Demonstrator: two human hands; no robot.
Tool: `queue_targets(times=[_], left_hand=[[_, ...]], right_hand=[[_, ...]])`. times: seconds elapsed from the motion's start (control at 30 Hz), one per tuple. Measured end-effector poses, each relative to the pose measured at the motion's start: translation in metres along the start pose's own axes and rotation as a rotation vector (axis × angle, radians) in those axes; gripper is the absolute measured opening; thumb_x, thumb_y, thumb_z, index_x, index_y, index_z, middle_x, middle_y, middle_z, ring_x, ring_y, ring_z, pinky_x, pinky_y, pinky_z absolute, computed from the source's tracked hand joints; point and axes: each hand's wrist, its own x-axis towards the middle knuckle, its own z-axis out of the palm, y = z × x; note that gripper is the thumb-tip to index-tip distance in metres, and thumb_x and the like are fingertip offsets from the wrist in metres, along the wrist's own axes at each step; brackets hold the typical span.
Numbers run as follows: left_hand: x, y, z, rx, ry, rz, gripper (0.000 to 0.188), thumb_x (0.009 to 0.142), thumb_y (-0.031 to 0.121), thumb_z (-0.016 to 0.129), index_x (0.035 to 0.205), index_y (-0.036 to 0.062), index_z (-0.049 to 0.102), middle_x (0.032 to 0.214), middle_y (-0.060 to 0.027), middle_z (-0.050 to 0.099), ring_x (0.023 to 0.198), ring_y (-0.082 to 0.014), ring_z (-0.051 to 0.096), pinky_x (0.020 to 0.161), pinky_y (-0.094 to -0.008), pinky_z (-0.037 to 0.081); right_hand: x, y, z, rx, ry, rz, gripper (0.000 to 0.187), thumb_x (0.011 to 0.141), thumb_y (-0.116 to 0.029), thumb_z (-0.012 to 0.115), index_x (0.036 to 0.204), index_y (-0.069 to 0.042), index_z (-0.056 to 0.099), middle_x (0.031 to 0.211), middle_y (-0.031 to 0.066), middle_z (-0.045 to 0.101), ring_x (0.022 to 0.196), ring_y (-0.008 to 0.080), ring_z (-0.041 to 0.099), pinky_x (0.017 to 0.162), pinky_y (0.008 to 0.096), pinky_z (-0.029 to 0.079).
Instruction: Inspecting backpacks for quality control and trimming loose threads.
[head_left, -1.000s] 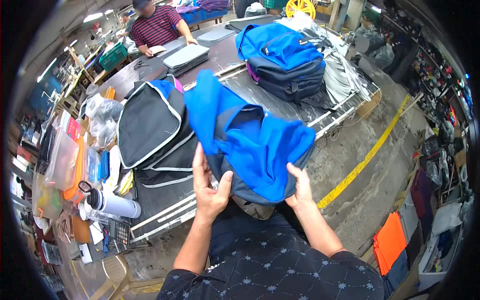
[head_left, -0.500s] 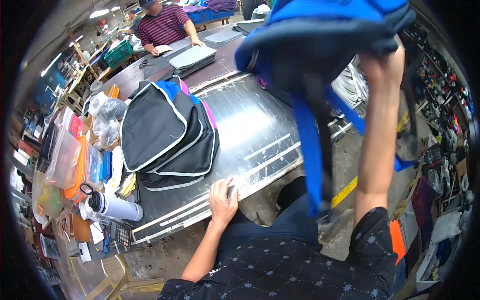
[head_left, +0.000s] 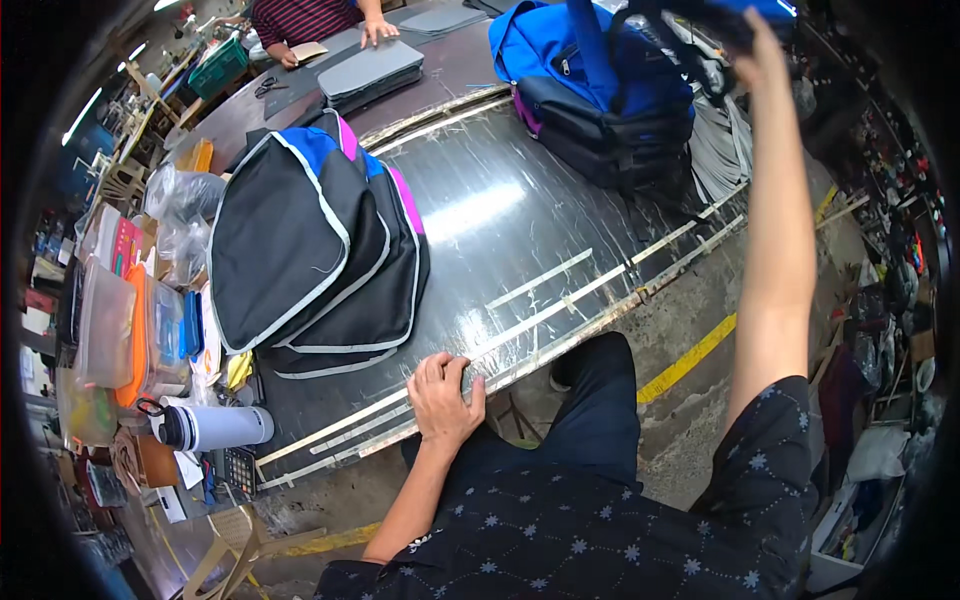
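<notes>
Backpack (head_left: 595, 125), blue and black, sat toward the counter's (head_left: 475, 260) right end; the right hand (head_left: 757, 55) met a dark bag (head_left: 712, 22) above it, whether grasping I couldn't tell. Left hand (head_left: 445, 400) fingers, bent and unladen, rested along the near edge.

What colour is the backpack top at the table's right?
Bright blue; the backpack top shows best in the head view.

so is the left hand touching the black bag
Apart. The head view shows it: a strip of bare table lies between the left hand and the lower edge of the black bag.
</notes>
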Motion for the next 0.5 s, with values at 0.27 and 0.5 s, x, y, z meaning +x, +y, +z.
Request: queue_targets(times=[0.27,0.5], left_hand=[[-0.011,-0.003,-0.016,0.141,-0.035,-0.093,0.038,0.086,0.029,0.079,0.118,0.0123,0.067,0.124,-0.0124,0.059,0.126,-0.0355,0.056,0.109,-0.0514,0.040],[-0.011,-0.005,-0.014,0.159,-0.036,-0.086,0.039,0.086,0.030,0.079,0.119,0.0124,0.067,0.126,-0.0134,0.058,0.129,-0.0360,0.055,0.110,-0.0520,0.040]], right_hand=[[-0.145,0.243,0.032,-0.300,0.207,0.517,0.041,0.105,-0.026,0.075,0.136,-0.002,0.062,0.123,0.0155,0.075,0.105,0.0326,0.077,0.082,0.0514,0.070],[-0.231,0.232,-0.001,-0.265,0.317,0.347,0.056,0.110,-0.043,0.066,0.152,-0.008,0.055,0.128,0.0143,0.075,0.110,0.0327,0.076,0.091,0.0467,0.063]])
